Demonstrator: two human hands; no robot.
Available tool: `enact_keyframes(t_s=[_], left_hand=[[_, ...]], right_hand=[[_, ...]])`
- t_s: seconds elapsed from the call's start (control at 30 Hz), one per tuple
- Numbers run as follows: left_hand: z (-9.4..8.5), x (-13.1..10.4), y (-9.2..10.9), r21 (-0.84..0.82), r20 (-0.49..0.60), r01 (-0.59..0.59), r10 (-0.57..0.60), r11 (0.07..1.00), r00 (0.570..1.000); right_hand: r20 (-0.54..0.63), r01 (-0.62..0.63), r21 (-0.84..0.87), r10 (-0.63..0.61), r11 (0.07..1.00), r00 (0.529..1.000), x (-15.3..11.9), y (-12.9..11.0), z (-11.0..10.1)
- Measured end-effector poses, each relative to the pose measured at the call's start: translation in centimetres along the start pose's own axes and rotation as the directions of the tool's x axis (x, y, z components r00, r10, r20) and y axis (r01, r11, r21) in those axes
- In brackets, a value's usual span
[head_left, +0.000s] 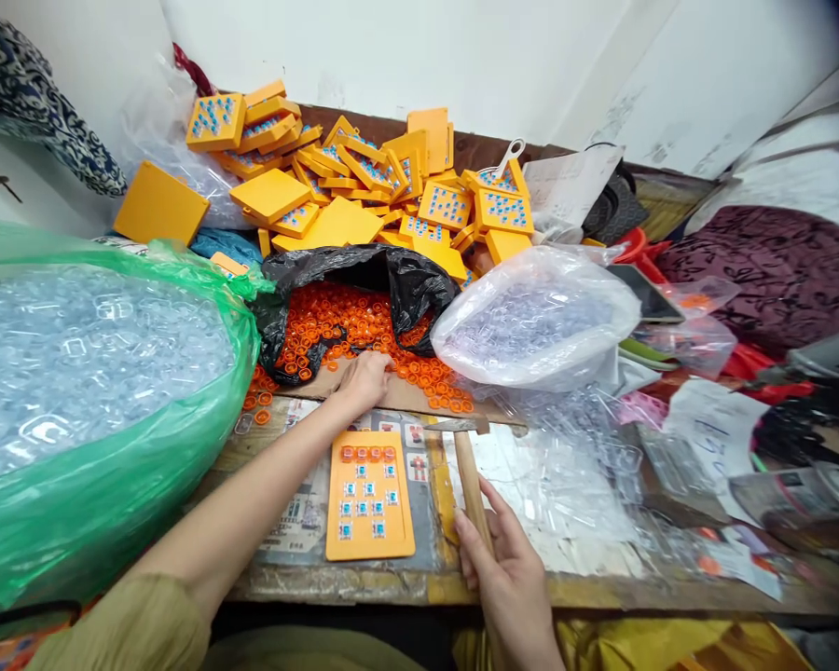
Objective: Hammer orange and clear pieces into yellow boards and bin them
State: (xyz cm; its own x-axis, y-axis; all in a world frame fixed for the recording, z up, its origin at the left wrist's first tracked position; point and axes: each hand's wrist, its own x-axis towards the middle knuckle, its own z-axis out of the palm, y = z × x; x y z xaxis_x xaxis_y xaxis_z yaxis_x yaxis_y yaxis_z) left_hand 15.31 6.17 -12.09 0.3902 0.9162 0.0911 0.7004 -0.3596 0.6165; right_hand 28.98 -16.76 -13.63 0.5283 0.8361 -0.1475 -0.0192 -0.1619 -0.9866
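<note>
My left hand (pixel 365 380) reaches to the orange round pieces (pixel 350 321) spilling from a black plastic bag (pixel 356 261); its fingers are bent together at the edge of the pile, and what they hold is too small to tell. In my right hand (pixel 502 559) is the wooden handle of a hammer (pixel 470 475), head up, over the table's yellow strip. Between my arms a yellow-orange tray (pixel 370 545) lies flat on the table. Several orange pieces fill its top row, with several blue-and-clear pieces in the rows below.
A green bag (pixel 230 410) of clear parts fills the left side. A white bag (pixel 622 317) of clear pieces stands right of the black bag, with loose clear parts (pixel 587 457) before it. Yellow trays (pixel 346 224) are heaped behind, against the wall.
</note>
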Motion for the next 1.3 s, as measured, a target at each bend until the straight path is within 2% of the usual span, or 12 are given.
enact_keyframes(t_s=[0.17,0.37,0.43,0.53,0.67,0.77,0.9,1.0,1.07,1.2,1.3], left_hand=[[0.3,-0.7,-0.5,-0.004,0.105,-0.023,0.024,1.000,0.994],[-0.1,-2.5,0.1,0.007,0.079,-0.077,0.076,0.997,0.994],[-0.7,-4.1,0.7,-0.014,0.063,-0.115,0.116,0.993,0.991],[-1.4,-7.6,1.6,-0.050,0.021,-0.177,0.178,0.983,0.984],[-1.0,-12.2,1.9,-0.098,-0.093,-0.282,0.273,0.954,0.957],[0.0,-13.6,1.8,-0.092,-0.172,-0.295,0.277,0.951,0.945],[0.8,-13.9,1.8,-0.058,-0.235,-0.302,0.281,0.952,0.931],[1.0,-14.0,1.9,0.008,-0.242,-0.304,0.296,0.953,0.924],[1.0,-14.1,2.0,0.038,-0.246,-0.304,0.303,0.952,0.921],[1.0,-14.2,2.1,0.035,-0.246,-0.305,0.304,0.952,0.921],[1.1,-14.1,2.1,0.034,-0.250,-0.297,0.296,0.954,0.922]], right_hand=[[0.018,-0.080,0.047,0.079,0.996,0.997,-0.1,-0.6,0.1],[0.021,-0.094,0.049,0.093,0.994,0.995,-0.1,-0.7,0.1],[0.018,-0.093,0.049,0.093,0.994,0.996,-0.1,-0.6,0.1],[0.023,-0.067,0.015,0.066,0.998,0.998,-0.3,-0.3,-0.1],[0.045,0.049,-0.133,-0.043,0.990,0.998,-0.3,0.1,-0.6],[0.138,0.212,-0.259,-0.181,0.942,0.974,-0.4,0.2,-1.4],[0.200,0.438,-0.356,-0.390,0.826,0.899,-1.1,-0.2,-2.3],[0.327,0.545,-0.417,-0.439,0.728,0.837,-1.8,-0.8,-2.5],[0.378,0.586,-0.418,-0.454,0.694,0.807,-2.2,-1.1,-2.5],[0.313,0.624,-0.428,-0.540,0.654,0.781,-2.3,-1.3,-2.5],[0.421,0.653,-0.461,-0.499,0.602,0.757,-1.8,-0.8,-2.8]])
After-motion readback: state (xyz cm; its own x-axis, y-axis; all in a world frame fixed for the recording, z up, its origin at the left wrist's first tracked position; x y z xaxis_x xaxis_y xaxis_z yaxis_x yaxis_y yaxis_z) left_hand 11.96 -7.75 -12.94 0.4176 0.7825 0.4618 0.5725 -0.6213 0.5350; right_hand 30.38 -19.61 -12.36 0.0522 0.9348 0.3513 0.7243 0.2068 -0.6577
